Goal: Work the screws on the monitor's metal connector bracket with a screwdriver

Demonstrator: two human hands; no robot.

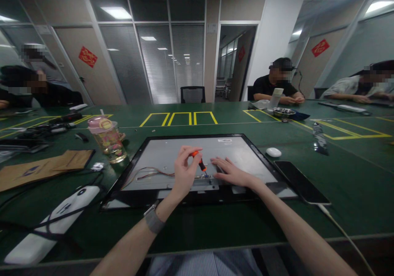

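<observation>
A flat panel (160, 150) with a grey metal back and a black frame lies on the green table in front of me. My left hand (185, 167) is closed round an orange and black screwdriver (199, 161), whose tip points down at small parts near the panel's lower middle. Just right of the tip, my right hand (229, 172) rests on the panel with its fingers spread. Thin coloured wires (147, 171) run across the panel's left part.
Left: a pink-lidded cup (107, 138), a brown paper bag (46, 167) and a white device (58, 222) with black cables. Right: a white case (273, 152), a phone (301, 181) with a cable, and a metal bowl (283, 112). Several people sit round the table (197, 231).
</observation>
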